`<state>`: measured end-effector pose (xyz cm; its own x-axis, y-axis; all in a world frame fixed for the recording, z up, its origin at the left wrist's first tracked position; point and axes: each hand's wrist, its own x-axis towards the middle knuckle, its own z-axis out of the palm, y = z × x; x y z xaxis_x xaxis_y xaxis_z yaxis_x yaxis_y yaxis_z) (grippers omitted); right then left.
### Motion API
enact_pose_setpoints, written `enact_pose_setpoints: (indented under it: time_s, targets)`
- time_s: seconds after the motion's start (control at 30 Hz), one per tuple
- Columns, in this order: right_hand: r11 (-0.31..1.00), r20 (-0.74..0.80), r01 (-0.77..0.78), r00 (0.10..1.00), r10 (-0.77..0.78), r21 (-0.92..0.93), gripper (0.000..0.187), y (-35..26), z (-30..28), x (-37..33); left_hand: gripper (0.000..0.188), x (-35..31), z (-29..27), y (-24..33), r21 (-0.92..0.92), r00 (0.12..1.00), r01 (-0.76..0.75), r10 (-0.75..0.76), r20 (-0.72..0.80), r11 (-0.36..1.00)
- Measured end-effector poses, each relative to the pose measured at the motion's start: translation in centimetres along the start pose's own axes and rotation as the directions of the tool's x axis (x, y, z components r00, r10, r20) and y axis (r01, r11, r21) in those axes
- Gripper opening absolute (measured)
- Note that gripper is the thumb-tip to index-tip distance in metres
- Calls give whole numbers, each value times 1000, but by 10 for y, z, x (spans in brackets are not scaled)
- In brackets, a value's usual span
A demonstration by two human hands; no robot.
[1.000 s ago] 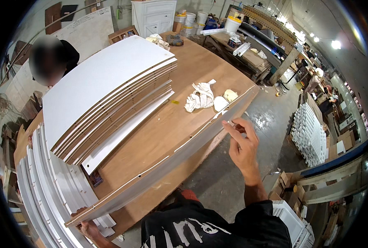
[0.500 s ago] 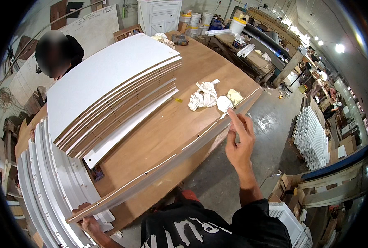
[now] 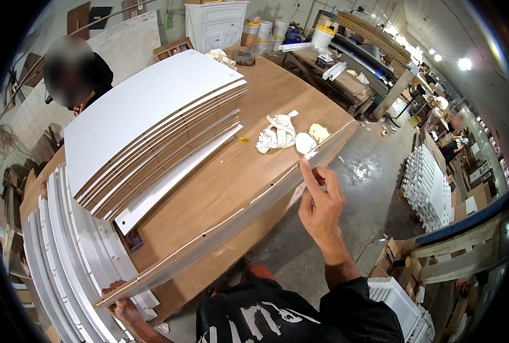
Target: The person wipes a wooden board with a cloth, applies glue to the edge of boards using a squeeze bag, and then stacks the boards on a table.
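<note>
A long board (image 3: 220, 233) stands on its long side along the table's near edge, its narrow brown edge facing up. White beads that look like glue run along that edge, with a few dark holes in it. My left hand (image 3: 124, 308) grips the board's near left end, fingers wrapped over it. Toward the other end, my right hand (image 3: 323, 206) touches the top edge with its outstretched index finger, right by the white line; the other fingers are loosely bent and hold nothing. A white round object (image 3: 305, 143) and a crumpled white cloth (image 3: 277, 132) lie just beyond the finger.
White panels with brown edges (image 3: 151, 108) are piled on the wooden table (image 3: 289, 86). White slatted pieces (image 3: 77, 240) stack at the left. A person (image 3: 97, 77) stands across the table. A yellowish cloth (image 3: 319, 133) and a power tool (image 3: 243, 57) also lie on it.
My right hand has slid a little to the left and nearer along the board's edge. My left hand keeps its hold on the end. The view has shifted slightly.
</note>
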<state>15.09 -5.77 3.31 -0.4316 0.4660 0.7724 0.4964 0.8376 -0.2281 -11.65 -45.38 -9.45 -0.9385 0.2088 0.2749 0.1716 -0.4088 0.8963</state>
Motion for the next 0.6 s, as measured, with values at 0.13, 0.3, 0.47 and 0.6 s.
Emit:
enact_pose_setpoints:
  time_s: [0.13,0.3,0.47,0.6]
  targets:
    - [980,45,-44,998,36,193,48,-1,-1,-14,39,1,-15,-8,-30,1000,25,-25,-3,999]
    - [-166,535,-531,681,500,831,35,-11,-21,-40,39,0,-28,-22,-87,998,53,-49,41,995]
    - [-580,687,-423,627,369,697,46,-53,-9,-52,41,0,-46,-23,-77,988,146,-150,-46,986]
    - [179,534,-782,555,638,598,36,-83,41,-135,29,-3,6,11,4,940,303,-299,-166,953]
